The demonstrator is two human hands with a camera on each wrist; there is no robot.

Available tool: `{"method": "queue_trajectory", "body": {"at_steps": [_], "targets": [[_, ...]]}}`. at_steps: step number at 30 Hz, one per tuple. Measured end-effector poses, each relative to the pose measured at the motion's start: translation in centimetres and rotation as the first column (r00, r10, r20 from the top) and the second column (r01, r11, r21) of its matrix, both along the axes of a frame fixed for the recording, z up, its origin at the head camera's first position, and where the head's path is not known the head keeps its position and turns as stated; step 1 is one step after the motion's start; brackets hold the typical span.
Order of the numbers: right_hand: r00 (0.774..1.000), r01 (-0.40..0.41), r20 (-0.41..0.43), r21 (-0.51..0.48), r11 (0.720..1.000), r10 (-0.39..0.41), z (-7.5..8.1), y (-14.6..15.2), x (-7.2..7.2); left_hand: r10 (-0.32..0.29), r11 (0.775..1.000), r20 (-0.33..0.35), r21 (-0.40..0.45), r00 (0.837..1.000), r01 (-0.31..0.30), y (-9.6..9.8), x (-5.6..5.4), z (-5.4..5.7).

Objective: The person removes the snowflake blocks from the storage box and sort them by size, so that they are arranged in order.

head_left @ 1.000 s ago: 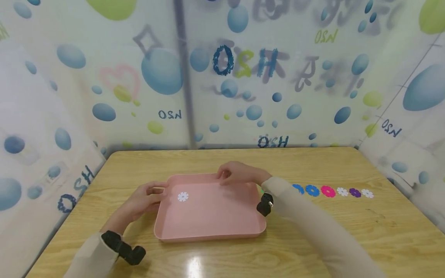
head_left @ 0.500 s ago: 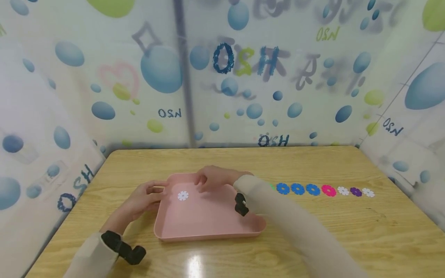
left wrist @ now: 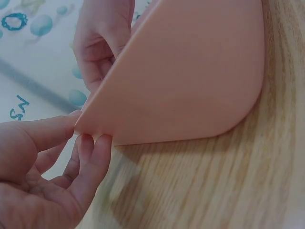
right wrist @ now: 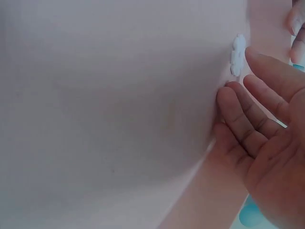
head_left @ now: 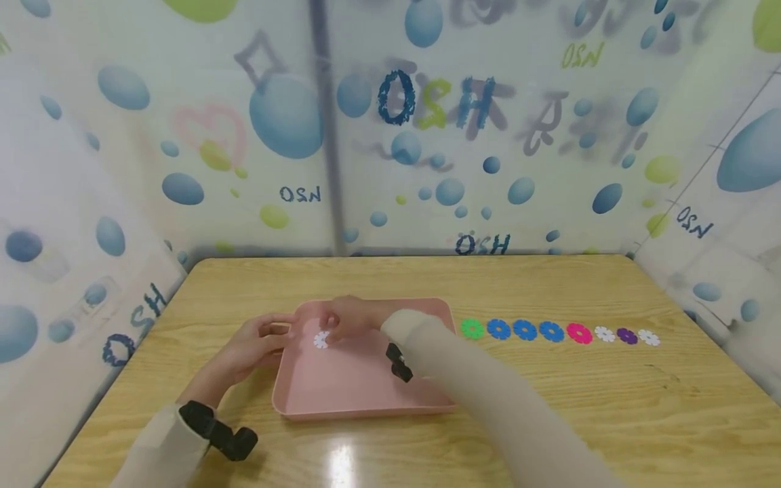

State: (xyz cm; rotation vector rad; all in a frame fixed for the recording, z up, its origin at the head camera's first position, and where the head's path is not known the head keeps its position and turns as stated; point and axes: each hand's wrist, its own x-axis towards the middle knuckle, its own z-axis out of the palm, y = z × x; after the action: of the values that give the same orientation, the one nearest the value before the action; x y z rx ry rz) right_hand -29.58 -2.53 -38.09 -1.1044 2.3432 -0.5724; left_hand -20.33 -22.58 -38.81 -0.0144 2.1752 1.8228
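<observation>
A white flower-shaped piece lies in the left part of a pink tray. In the head view my right hand is over the tray and partly covers that piece. The right wrist view shows the fingertips beside the white piece, with the thumb and fingers apart and nothing pinched between them. My left hand holds the tray's left side near its far corner. From the left wrist, thumb and fingers can be seen pinching the rim of the tray.
Right of the tray, a row of flower-shaped pieces lies on the wooden table: a green one, several blue ones, a pink one, a purple one and white ones. A patterned curtain hangs behind.
My right hand has moved left across the tray to the white flower-shaped piece, uncovering the green and blue pieces in the row. The left hand keeps its hold on the tray.
</observation>
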Motion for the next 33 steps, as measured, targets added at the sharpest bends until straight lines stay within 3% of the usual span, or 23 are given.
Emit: {"method": "queue_trajectory", "body": {"at_steps": [16, 23, 33], "targets": [[0.994, 0.090, 0.071, -0.012, 0.996, -0.089, 0.5, -0.4, 1.2, -0.004, 1.000, -0.017, 0.004, 1.000, 0.004, 0.1, 0.1, 0.1], [0.997, 0.074, 0.009, 0.054, 0.996, -0.075, 0.9, -0.7, 1.4, 0.001, 1.000, -0.019, 0.001, 1.000, -0.001, 0.2, 0.0, 0.0], [0.992, 0.118, 0.040, 0.024, 0.993, -0.119, 0.8, -0.9, 1.5, -0.005, 1.000, -0.021, -0.011, 1.000, 0.005, 0.1, 0.1, 0.1]]}}
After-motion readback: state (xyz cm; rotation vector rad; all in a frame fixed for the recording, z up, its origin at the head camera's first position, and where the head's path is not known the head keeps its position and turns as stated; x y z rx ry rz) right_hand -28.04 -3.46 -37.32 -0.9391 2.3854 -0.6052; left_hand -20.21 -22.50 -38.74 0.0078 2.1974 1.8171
